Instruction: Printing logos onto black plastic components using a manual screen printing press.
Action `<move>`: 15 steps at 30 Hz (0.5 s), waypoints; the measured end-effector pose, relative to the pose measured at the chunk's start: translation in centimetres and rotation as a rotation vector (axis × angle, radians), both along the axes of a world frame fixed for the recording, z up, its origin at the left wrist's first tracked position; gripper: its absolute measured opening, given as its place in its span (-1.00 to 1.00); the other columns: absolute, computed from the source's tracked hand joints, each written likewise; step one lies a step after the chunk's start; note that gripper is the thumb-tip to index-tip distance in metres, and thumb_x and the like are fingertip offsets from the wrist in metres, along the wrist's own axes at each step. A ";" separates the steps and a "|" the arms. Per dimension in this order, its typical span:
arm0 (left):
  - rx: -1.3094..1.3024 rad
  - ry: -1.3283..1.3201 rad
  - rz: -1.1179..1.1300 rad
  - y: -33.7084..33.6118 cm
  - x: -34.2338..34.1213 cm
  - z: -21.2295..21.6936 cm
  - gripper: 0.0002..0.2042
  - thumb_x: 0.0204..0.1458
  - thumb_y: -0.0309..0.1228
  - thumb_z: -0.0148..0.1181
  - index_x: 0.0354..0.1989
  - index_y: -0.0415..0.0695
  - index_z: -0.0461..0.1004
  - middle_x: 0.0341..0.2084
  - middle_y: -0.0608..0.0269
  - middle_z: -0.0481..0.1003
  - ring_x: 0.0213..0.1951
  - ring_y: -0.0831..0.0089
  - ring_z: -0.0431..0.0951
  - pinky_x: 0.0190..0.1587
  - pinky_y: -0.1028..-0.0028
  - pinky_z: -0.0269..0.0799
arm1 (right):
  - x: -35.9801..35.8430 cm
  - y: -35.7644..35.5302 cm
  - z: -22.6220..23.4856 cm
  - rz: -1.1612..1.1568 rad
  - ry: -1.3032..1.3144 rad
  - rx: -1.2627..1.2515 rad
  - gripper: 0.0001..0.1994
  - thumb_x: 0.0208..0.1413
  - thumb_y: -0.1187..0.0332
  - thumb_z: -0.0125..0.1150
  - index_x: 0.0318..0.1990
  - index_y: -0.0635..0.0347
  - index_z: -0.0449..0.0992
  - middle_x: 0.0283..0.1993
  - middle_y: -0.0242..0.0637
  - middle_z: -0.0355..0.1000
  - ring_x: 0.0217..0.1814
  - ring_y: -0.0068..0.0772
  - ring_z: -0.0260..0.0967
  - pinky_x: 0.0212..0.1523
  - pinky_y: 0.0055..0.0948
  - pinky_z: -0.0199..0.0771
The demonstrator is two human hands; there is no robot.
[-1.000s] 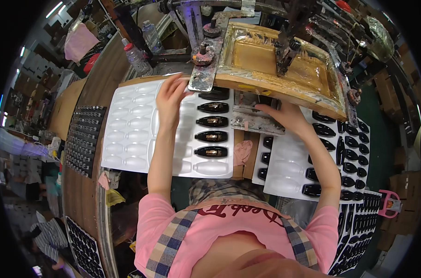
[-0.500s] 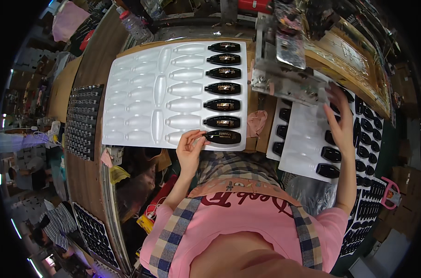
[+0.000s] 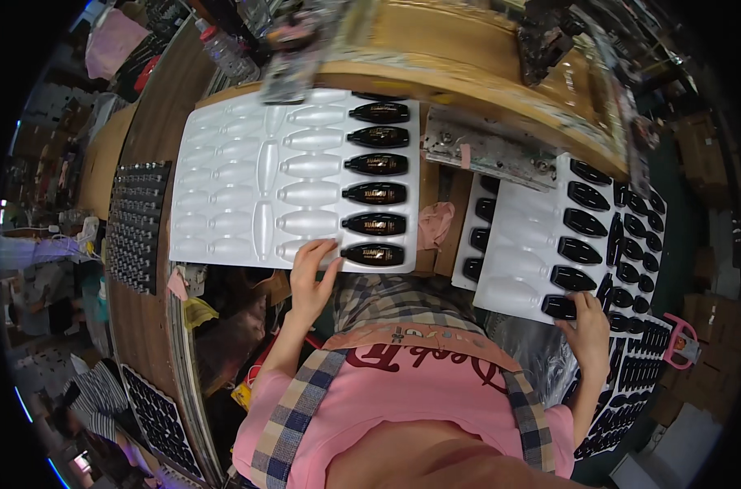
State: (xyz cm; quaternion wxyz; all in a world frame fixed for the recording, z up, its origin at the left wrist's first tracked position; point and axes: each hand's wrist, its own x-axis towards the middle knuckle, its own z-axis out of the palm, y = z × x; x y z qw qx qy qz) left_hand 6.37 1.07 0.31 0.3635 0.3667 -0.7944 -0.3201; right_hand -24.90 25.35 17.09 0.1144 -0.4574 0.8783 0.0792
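A white moulded tray (image 3: 260,213) lies before me, its right column filled with black bottles bearing gold print. My left hand (image 3: 312,281) is at its near edge, thumb and fingers apart beside the narrow end of the nearest printed bottle (image 3: 374,254). To the right, a second white tray (image 3: 511,281) holds a column of plain black bottles. My right hand (image 3: 591,330) has its fingers on the right end of the nearest plain bottle (image 3: 560,307), which lies in that tray.
A wooden screen frame (image 3: 460,37) spans the far side, above a metal fixture (image 3: 493,151). A pink cloth (image 3: 435,226) lies between the trays. On the left bench stands a rack of small dark pegs (image 3: 140,228). More trays of black parts (image 3: 638,359) are at far right.
The wooden frame has swung left, across the far end of the printed tray. My right hand has come down from the fixture to the plain bottle. My left fingers have parted from the printed bottle.
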 end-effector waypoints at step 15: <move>-0.152 0.125 -0.350 -14.7 -20.7 8.7 -0.78 -0.01 -0.43 -0.01 -0.19 -0.20 0.40 -0.29 0.12 0.43 -0.20 0.23 0.38 -0.10 0.33 0.24 | -5.7 -8.3 1.6 -0.073 -0.493 -0.826 -0.45 -0.21 0.48 0.24 0.02 0.29 0.23 -0.14 -0.30 0.32 -0.51 -0.67 0.12 -0.39 -0.68 0.23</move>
